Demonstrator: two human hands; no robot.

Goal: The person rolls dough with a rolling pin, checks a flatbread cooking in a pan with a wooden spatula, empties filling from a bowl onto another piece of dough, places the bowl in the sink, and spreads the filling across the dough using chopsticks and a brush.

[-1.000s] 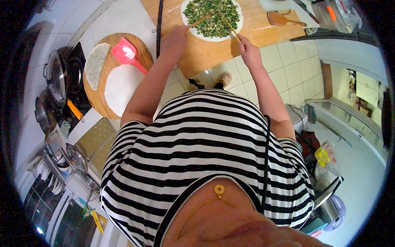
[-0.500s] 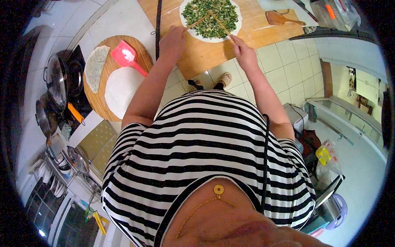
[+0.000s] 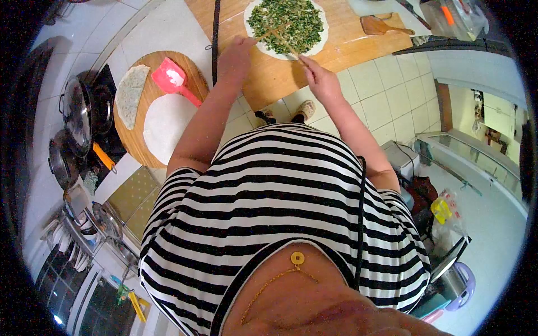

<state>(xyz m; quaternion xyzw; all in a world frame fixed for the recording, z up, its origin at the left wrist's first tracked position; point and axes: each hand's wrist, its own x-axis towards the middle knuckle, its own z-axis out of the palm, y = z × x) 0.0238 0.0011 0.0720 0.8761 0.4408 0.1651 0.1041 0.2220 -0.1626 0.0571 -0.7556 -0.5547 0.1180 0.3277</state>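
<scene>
At the top of the view, a round dough sheet (image 3: 255, 46) lies on a wooden board (image 3: 272, 78), covered with chopped green filling (image 3: 297, 22) except at its rim. My left hand (image 3: 235, 59) is closed on a chopstick (image 3: 263, 36) at the sheet's left edge. My right hand (image 3: 320, 78) is closed on another chopstick (image 3: 288, 47) near the lower edge. The two tips meet or nearly meet in the filling, left of its middle.
On a round board (image 3: 131, 143) at left are a folded filled dough piece (image 3: 133, 95), a plain dough sheet (image 3: 168, 126) and a red scoop (image 3: 171, 78) with white powder. Lidded pans (image 3: 77, 112) stand farther left. A wooden spatula (image 3: 384, 26) lies at upper right.
My right hand has moved left and a little down with its chopstick. The tips have shifted left and slightly down in the filling. My left hand has hardly moved.
</scene>
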